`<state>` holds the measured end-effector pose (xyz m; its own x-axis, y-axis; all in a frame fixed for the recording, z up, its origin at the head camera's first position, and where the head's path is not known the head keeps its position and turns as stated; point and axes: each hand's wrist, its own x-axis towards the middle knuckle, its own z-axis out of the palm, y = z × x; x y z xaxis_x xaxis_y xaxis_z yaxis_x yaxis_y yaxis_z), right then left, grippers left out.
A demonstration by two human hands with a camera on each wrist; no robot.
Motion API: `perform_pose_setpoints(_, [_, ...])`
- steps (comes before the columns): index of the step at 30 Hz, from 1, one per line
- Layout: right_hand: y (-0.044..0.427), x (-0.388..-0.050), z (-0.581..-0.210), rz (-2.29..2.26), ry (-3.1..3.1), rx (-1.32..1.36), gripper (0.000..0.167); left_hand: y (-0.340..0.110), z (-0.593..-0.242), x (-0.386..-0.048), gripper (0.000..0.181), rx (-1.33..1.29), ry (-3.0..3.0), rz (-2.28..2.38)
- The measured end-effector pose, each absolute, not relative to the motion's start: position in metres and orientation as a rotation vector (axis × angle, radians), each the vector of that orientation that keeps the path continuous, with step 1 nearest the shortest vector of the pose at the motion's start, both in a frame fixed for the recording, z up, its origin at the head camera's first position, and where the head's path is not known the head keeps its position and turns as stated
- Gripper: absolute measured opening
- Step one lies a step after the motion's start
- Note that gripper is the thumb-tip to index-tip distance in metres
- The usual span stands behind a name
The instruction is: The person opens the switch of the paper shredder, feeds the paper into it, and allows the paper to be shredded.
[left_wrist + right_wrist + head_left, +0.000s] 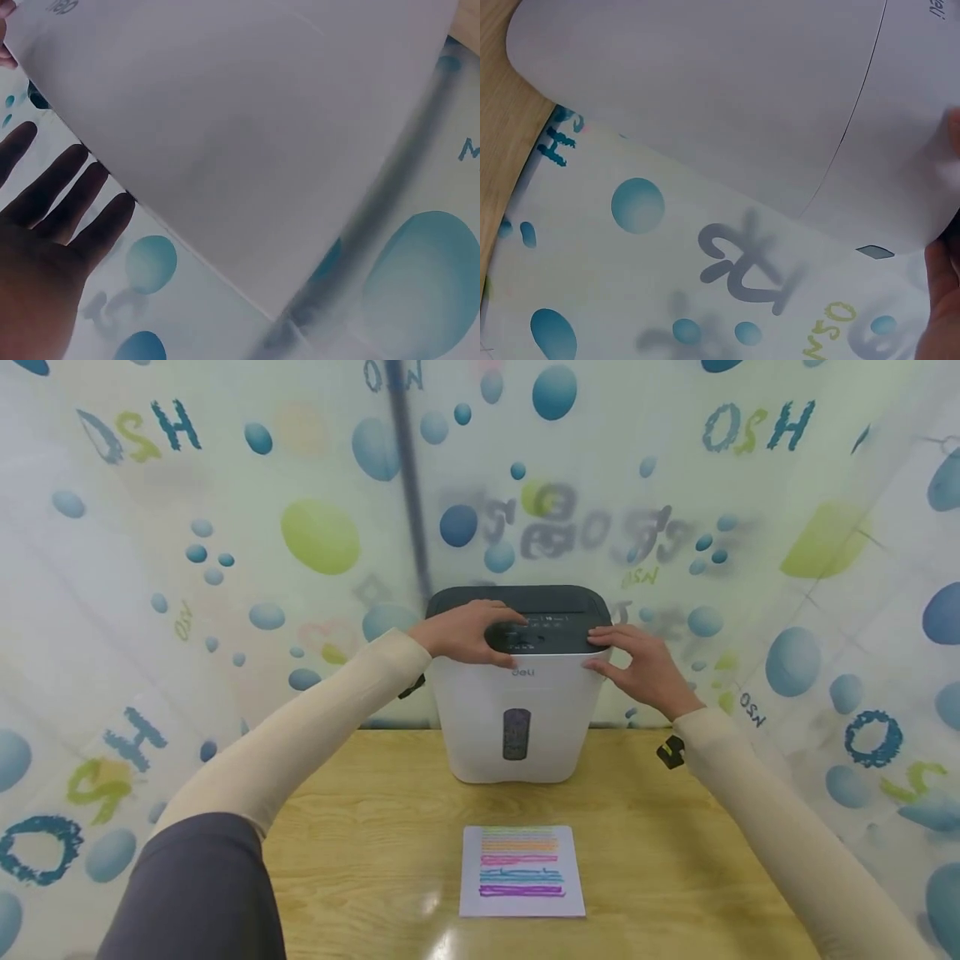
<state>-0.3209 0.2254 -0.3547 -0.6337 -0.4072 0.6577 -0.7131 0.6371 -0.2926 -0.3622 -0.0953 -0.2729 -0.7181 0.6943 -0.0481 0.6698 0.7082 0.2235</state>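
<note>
Fingers loosely spread, the left hand [468, 633] and right hand [641, 670] rest on the white machine [480, 718], centre of the head view.
Its dark top [517, 600] lies under their fingertips; the colour-striped paper [521, 902] lies lower centre on the wooden table [360, 843], patterned sheeting [225, 668] behind.

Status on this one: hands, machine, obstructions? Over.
Left hand over dark top, right hand at its right edge. White machine upright on table. Marked paper in front; nothing visibly blocking.
</note>
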Motion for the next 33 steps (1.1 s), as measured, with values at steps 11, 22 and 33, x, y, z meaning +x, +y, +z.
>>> perform_pose_setpoints(11, [0.224, -0.319, -0.354, 0.754, -2.362, 0.820, 0.040, -0.082, -0.272, -0.370, 0.065, 1.260, 2.732, 0.199])
perform_pose_setpoints(22, [0.223, -0.320, -0.356, 0.766, -2.360, 0.826, 0.039, -0.081, -0.269, -0.374, 0.054, 1.312, 2.733, 0.112])
perform_pose_setpoints(33, [0.224, -0.323, -0.358, 0.762, -2.364, 0.803, 0.039, -0.080, -0.270, -0.374, 0.048, 1.315, 2.742, 0.129])
